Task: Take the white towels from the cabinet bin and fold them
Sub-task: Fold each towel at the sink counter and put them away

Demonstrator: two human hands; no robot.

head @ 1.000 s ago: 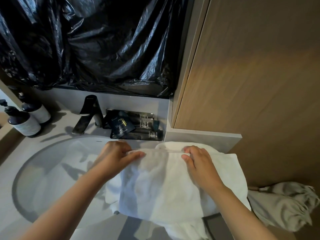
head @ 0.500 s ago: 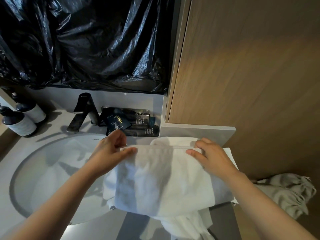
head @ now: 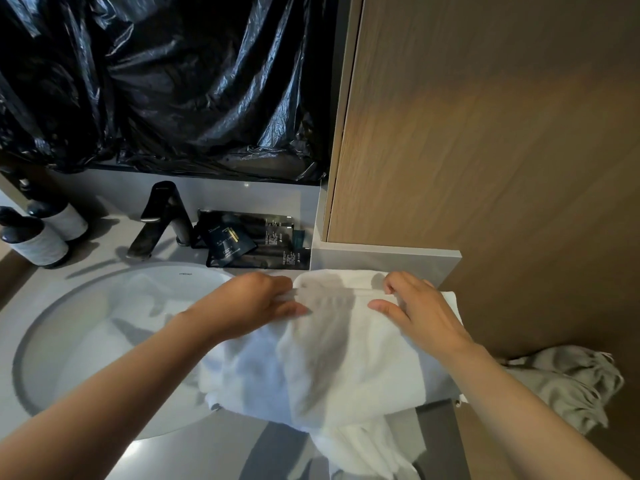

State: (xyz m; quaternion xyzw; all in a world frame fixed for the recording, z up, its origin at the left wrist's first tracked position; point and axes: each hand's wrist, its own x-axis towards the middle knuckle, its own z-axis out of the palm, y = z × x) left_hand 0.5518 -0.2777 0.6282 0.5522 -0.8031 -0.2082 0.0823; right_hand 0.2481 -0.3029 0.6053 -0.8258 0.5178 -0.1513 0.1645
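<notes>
White towel (head: 346, 358) lies folded over on the counter (head: 214, 455), its left part overhanging the sink basin (head: 86, 341). Long axis of the folded layer runs side to side, sink end to cabinet end, parallel to the back wall. Far hem (head: 332, 292) faces away from the person. The near part spills off the counter front in a bunch, so full length can't be read.

Left hand (head: 249, 306): clamped on the far hem at its left end, thumb on top, fingers curled over the edge. Right hand (head: 422, 313): same hem, right end, thumb flat on top, index finger hooked over the edge. The hem runs straight between the two grips, with a woven band along it. Another white layer shows just beyond the hem, between the grips. Can't tell if it's the same white towel or a second one.

Beyond the left grip: black faucet (head: 162, 216), spout aimed at the basin, with dark sachets (head: 249, 237) piled just right of it. Far left of that grip: two dark pump bottles (head: 38, 240) with pale labels, side by side. Beyond the right grip: grey ledge (head: 381, 258), with a wood cabinet panel (head: 485, 133) above it. Right of the right forearm and lower: crumpled grey cloth (head: 568, 382), apart from the towel. Black plastic sheet (head: 173, 81) hangs on the wall above the faucet.
</notes>
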